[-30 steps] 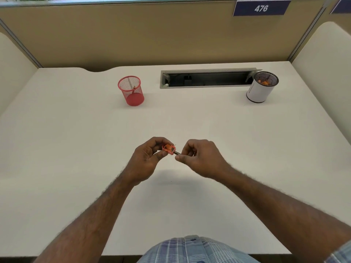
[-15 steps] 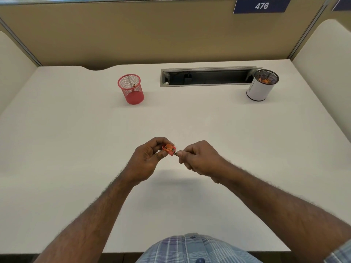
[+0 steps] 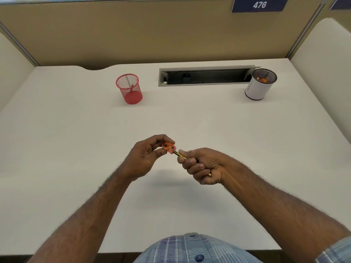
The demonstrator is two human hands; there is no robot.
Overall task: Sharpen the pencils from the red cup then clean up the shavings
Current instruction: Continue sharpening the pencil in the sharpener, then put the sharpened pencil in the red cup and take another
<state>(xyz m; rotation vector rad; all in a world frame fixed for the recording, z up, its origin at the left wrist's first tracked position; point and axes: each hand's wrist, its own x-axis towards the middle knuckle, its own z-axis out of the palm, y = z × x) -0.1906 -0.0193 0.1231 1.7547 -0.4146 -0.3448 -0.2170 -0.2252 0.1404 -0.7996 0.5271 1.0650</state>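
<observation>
My left hand (image 3: pixel 146 158) pinches a small orange sharpener (image 3: pixel 169 147) above the middle of the white desk (image 3: pixel 76 139). A black-and-yellow pencil (image 3: pixel 180 155) has its tip inside the sharpener, and my right hand (image 3: pixel 203 166) is wrapped around its shaft, with the blunt end poking out behind the palm. The red mesh cup (image 3: pixel 130 88) stands upright at the back left and holds one pencil. Orange shavings sit in the sharpener's opening.
A white cup (image 3: pixel 259 86) with a mesh rim and orange bits inside stands at the back right. A cable slot (image 3: pixel 205 75) runs along the desk's back between the two cups. Beige partitions enclose the desk on three sides.
My right hand has rotated and slid back along the pencil, so more of the shaft shows between the hands. The left hand keeps the sharpener in about the same place.
</observation>
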